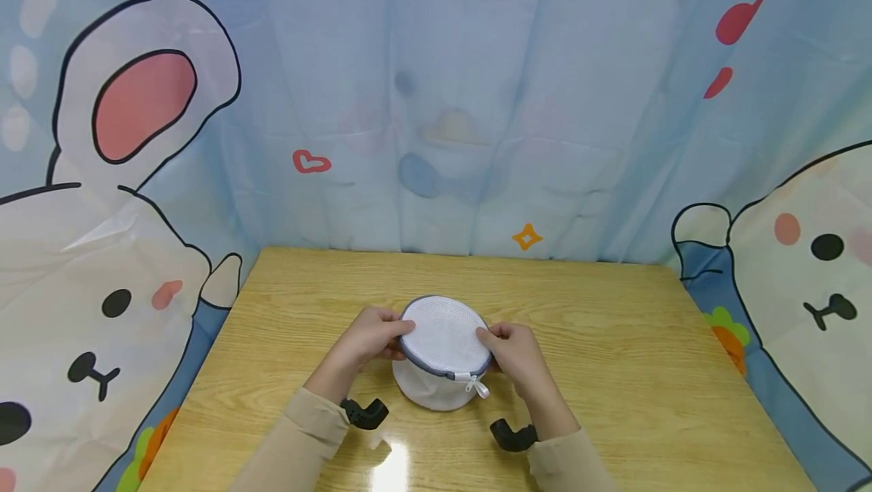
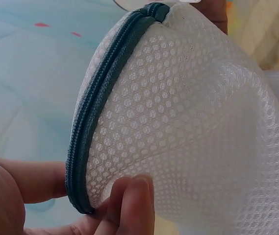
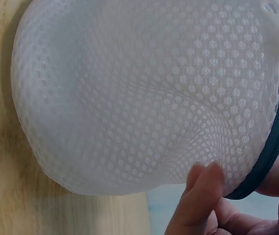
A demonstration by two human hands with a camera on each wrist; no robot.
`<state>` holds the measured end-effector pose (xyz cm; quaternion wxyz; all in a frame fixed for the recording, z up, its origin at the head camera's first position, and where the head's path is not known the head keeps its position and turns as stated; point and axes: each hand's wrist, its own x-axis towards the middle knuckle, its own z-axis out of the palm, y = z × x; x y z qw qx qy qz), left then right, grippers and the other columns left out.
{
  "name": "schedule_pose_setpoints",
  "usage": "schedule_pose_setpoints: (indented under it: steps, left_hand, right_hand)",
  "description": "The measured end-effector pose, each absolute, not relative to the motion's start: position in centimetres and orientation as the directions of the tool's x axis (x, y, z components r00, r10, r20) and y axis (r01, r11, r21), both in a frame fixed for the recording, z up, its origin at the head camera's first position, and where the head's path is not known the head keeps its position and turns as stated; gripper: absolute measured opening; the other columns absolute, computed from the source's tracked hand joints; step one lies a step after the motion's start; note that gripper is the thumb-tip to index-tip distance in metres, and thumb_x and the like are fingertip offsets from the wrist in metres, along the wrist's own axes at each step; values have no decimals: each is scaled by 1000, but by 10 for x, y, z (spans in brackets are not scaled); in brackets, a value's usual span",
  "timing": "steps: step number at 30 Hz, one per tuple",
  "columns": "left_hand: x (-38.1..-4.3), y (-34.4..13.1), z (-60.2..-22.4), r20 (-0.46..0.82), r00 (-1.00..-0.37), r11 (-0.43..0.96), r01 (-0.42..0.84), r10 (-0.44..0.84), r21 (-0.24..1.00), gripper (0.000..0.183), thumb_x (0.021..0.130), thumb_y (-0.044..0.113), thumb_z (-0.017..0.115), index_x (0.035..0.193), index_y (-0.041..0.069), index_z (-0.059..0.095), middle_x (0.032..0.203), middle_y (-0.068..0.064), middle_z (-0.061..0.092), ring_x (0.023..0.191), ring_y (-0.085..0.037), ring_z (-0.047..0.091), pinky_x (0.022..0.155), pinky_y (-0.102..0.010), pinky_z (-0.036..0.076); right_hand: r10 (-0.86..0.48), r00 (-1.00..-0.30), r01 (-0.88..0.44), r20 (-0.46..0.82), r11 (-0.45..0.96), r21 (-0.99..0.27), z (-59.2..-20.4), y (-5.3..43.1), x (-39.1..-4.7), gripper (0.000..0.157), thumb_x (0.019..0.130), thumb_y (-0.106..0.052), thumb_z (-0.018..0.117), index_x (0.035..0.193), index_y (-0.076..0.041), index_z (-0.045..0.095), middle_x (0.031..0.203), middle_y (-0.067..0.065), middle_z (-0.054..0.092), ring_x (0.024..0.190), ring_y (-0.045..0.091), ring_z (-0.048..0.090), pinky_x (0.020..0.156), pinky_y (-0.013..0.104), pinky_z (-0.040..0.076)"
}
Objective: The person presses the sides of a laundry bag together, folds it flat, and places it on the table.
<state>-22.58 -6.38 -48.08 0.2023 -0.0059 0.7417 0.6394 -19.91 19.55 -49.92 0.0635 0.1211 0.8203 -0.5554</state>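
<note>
A round white mesh laundry bag (image 1: pixel 446 334) stands on the wooden table, its lid edged by a dark grey-blue zipper (image 2: pixel 100 93). The zipper looks closed along the rim that shows, and a white pull tab (image 1: pixel 479 387) hangs at the front. My left hand (image 1: pixel 377 333) pinches the rim at the left, thumb on top and fingers underneath. On the right side, my right hand (image 1: pixel 512 350) pinches the rim the same way. In the right wrist view the mesh side wall (image 3: pixel 144 98) bulges and creases near the fingers. What the bag holds, if anything, is hidden.
The light wooden table (image 1: pixel 613 371) spreads around the bag. Behind it hangs a pale blue curtain (image 1: pixel 450 98) with cartoon animals. Black camera mounts sit on the left wrist (image 1: pixel 365 414) and the right wrist (image 1: pixel 512 436), low over the table.
</note>
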Motion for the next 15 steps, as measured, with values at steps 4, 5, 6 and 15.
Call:
schedule_pose_setpoints:
  steps: [4,5,6,15]
  left_hand:
    - [-224,-64,-482,-313,-916,177,-274,252,945,24,97,20,69,97,-4,70,75,-5,70,65,-13,68,64,-31,63]
    - [-225,-64,-482,-315,-915,176,-277,252,945,24,97,20,69,98,-4,70,75,-6,70,66,-13,68,65,-31,63]
    - [-225,-64,-483,-317,-915,174,-279,251,944,24,97,20,68,98,-4,71,76,-6,70,67,-14,68,65,-31,63]
    - [-226,-64,-491,-324,-922,195,-285,210,938,18,95,16,71,88,0,69,74,-4,66,65,-12,65,59,-25,59]
  right_hand:
    - [124,-962,270,-243,311,-911,-502,195,-199,30,99,-26,68,105,3,71,87,9,67,71,14,65,72,40,63]
    - [123,-962,271,-245,300,-915,-503,195,-199,29,99,-26,68,104,3,70,86,9,67,70,14,64,72,40,63]
    - [121,-961,272,-247,288,-918,-503,194,-199,29,99,-25,68,104,3,70,86,8,67,71,14,64,71,38,63]
    - [109,-958,281,-263,198,-939,-507,193,-199,26,97,-21,70,99,5,70,82,6,66,68,13,64,61,27,59]
